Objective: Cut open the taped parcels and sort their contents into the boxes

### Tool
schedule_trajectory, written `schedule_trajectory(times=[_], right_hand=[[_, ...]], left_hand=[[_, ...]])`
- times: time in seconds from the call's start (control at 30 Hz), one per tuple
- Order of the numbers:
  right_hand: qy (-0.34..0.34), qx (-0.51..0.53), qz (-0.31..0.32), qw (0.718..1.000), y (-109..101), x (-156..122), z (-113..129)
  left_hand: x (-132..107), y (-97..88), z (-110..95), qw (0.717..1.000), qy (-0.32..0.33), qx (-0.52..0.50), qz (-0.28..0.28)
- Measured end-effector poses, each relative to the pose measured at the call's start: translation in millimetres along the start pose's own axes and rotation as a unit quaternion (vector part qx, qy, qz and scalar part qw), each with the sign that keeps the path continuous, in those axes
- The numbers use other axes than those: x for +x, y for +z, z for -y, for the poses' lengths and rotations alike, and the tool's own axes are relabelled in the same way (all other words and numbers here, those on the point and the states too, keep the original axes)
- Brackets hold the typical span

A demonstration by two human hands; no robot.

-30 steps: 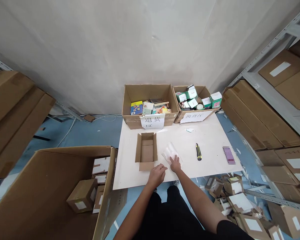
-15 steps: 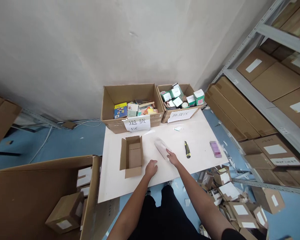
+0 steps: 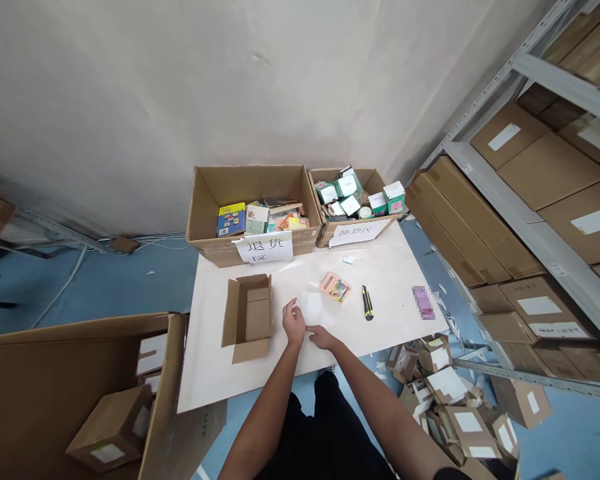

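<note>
My left hand (image 3: pixel 294 324) is just above the white table, fingers partly curled and apart, with nothing visible in it. Close beside it, my right hand (image 3: pixel 322 337) points its fingers left, almost meeting the left wrist; it also appears to hold nothing. Just beyond both hands lies a pale white sheet (image 3: pixel 313 305), hard to tell from the tabletop. Farther right rests a small pink-orange printed packet (image 3: pixel 335 287), picture side up. An open cardboard box (image 3: pixel 258 313) stands left of my left hand, and a black-and-yellow box cutter (image 3: pixel 367 303) lies right of the packet.
Two cartons with handwritten signs stand at the table's back: the left carton (image 3: pixel 215 249) holds mixed packages, the right carton (image 3: pixel 325 235) green-and-white boxes. A large carton (image 3: pixel 167 373) flanks the table's left. Shelving (image 3: pixel 480 167) and a pile of boxes (image 3: pixel 455 400) are at right.
The white item in my right hand half a second ago is no longer held. The printed packet now lies on the table. My right hand has drawn back left, beside my left hand.
</note>
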State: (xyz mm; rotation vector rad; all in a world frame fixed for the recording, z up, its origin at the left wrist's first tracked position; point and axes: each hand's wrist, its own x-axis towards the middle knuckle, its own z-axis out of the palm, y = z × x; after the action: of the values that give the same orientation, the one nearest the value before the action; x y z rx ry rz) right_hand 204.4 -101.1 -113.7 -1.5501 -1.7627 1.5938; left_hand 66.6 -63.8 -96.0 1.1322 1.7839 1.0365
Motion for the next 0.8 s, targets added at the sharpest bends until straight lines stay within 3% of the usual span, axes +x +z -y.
schedule_trajectory(times=[0.07,0.13,0.17,0.23,0.33,0.53,0.67,0.8], right_hand=[[0.003,0.031,0.003,1.0,3,-2,-5],[0.033,0.021,-0.073,0.997,-2,-8,-12],[0.055,0.001,-0.122,0.991,-8,-11,-15],[0.09,-0.052,-0.204,0.973,-24,-16,-21],[0.103,-0.13,-0.259,0.952,-54,-14,-28],[0.196,-0.222,-0.255,0.921,-114,32,-34],[0.246,-0.277,-0.222,0.902,-136,62,-39],[0.298,-0.313,-0.195,0.88,-147,75,-45]], left_hand=[[6,-0.4,3,0.99,0.019,0.065,0.122],[9,-0.4,10,0.951,0.023,0.153,0.268],[8,-0.7,15,0.928,0.019,0.189,0.319],[4,-2.7,25,0.902,0.003,0.227,0.368],[-2,-9.5,40,0.878,0.007,0.309,0.365],[8,-20.7,49,0.859,0.007,0.434,0.272],[11,-22.7,53,0.846,-0.014,0.454,0.28],[1,-23.6,60,0.835,-0.032,0.463,0.295]])
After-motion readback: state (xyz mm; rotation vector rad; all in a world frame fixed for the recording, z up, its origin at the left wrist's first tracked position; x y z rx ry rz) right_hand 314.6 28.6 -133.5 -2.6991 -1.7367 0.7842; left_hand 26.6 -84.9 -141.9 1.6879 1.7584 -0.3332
